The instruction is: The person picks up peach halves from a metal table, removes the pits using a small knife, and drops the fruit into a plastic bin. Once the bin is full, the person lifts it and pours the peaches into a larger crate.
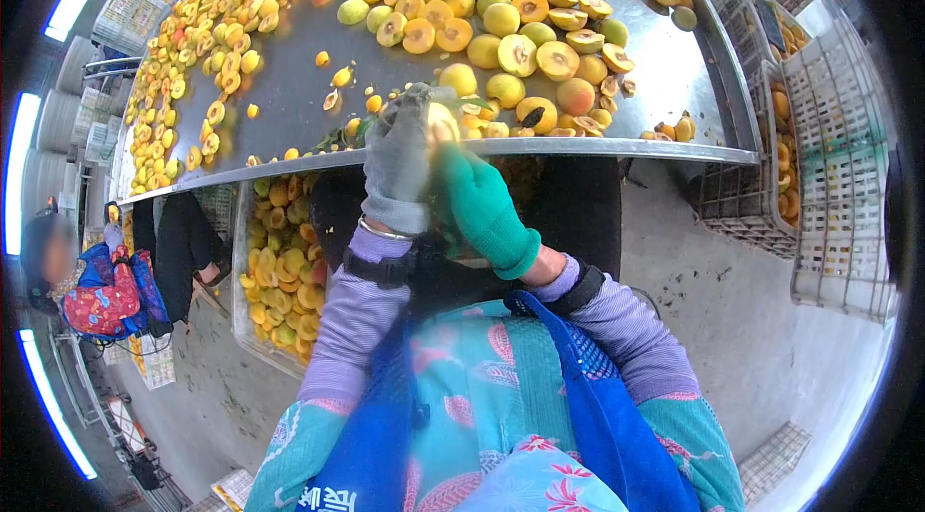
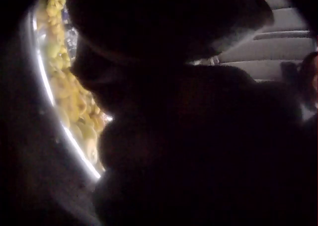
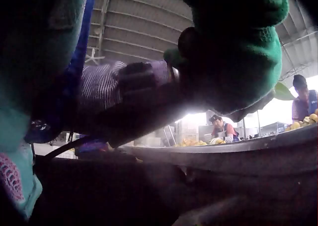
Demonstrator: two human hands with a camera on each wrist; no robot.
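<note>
In the head view my left hand (image 1: 397, 156), in a grey glove, and my right hand (image 1: 479, 209), in a green glove, meet at the table's near edge. Between them they grip a pale yellow peach (image 1: 444, 123), blurred and partly covered by fingers. The green-gloved fingers curl against its near side, while the grey fingers wrap its left side. In the right wrist view the green glove (image 3: 238, 62) is curled up close, its inside in shadow. The left wrist view is mostly dark, with peaches (image 2: 74, 99) along its left side.
A metal table (image 1: 279, 88) with a raised rim carries many halved and whole peaches (image 1: 501, 21). Below it at left stands a crate of peach halves (image 1: 284, 271). White crates (image 1: 838, 156) stack at right. A seated person (image 1: 101, 276) is at left; others work beyond the table.
</note>
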